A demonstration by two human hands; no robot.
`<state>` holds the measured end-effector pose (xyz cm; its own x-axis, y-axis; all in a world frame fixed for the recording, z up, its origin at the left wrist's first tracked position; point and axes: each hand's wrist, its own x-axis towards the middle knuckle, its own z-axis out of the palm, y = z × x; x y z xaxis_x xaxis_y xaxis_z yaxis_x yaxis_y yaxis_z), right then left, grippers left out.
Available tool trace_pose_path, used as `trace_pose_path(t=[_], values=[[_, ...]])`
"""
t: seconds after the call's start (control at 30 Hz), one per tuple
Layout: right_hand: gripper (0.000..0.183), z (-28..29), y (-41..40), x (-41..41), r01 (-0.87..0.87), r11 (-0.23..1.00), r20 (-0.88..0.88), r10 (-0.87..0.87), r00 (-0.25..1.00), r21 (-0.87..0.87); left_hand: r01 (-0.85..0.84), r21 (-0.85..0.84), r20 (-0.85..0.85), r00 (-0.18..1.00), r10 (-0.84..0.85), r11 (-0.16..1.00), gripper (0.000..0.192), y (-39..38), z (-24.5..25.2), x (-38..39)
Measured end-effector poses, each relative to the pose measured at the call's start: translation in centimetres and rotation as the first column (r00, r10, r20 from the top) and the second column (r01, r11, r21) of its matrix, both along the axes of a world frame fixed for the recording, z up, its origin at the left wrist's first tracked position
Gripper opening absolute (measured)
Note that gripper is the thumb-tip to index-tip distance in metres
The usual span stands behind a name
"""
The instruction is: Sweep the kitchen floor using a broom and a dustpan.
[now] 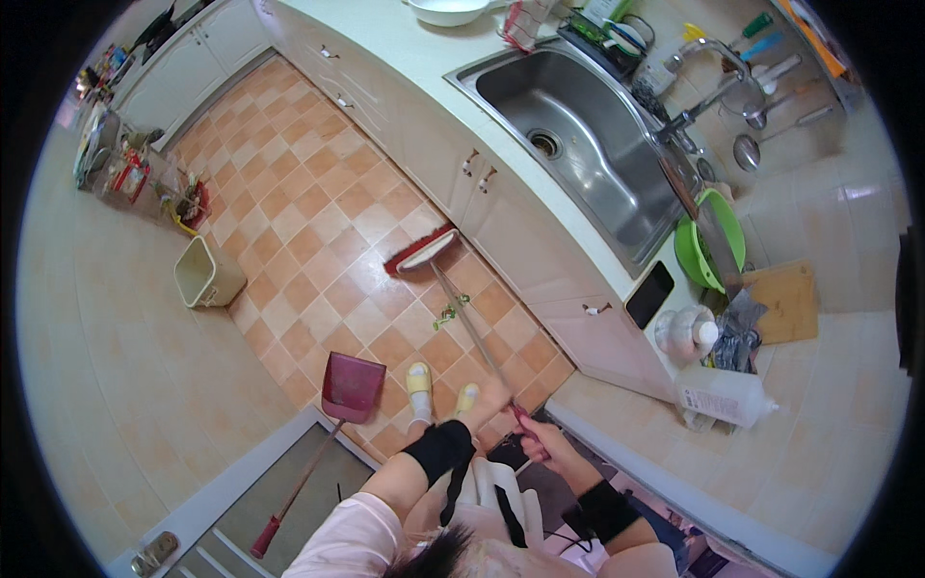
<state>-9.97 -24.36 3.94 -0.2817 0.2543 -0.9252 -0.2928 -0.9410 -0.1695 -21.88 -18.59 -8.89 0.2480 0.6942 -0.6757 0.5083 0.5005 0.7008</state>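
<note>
Both my hands are closed around a long-handled broom [466, 325]. My left hand [495, 397] grips the pole lower down, while my right hand [547, 442] holds the red grip at its upper end. The red-bristled broom head [423, 251] lies on the tiled floor, close to the base of the sink cabinet. Green vegetable scraps [446, 315] lie on the tiles beside and partly under the pole. To the left of my feet, a dark red dustpan [353, 385] rests with its long handle [302, 473] leaning towards the door frame.
A beige waste bin [209, 273] stands against the left wall, near a rack of bags [134, 173]. White cabinets [535, 246] line the right side under a steel sink [571, 137]. A knife [715, 238] lies across a green basin [730, 217]. A phone [650, 295] sits at the counter edge.
</note>
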Motion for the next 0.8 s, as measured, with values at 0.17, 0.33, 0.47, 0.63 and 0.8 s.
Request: trace_pose_path(t=[0.17, 0.33, 0.47, 0.63, 0.8], values=[[0.025, -4.0, -0.5, -0.7, 0.252, 0.956, -0.214, -0.281, 0.936, -0.152, -0.110, -0.107, 0.141, 0.982, 0.124, 0.988, 0.044, 2.0, 1.4, -0.6], [0.028, -4.4, -6.3, 1.1, 0.294, 0.941, -0.074, -0.309, 0.948, -0.166, 0.013, -0.121, 0.024, 1.000, -0.010, 0.993, 0.042, -3.6, -1.4, 1.9], [0.030, -2.5, -11.8, 3.1, 0.341, 0.907, -0.051, -0.364, 0.930, -0.248, 0.264, 0.030, -0.069, 0.963, -0.261, 0.964, 0.047, -9.1, -1.6, 4.5], [0.031, 2.8, -16.3, 4.5, 0.439, 0.812, -0.059, -0.496, 0.866, -0.383, 0.625, -0.125, -0.030, 0.774, -0.632, 0.771, 0.051, -12.0, 4.0, 7.6], [0.032, 7.9, -16.1, 6.9, 0.348, 0.868, -0.057, -0.392, 0.918, -0.354, 0.565, -0.381, 0.389, 0.816, -0.427, 0.732, 0.049, -12.3, 7.9, 8.9]])
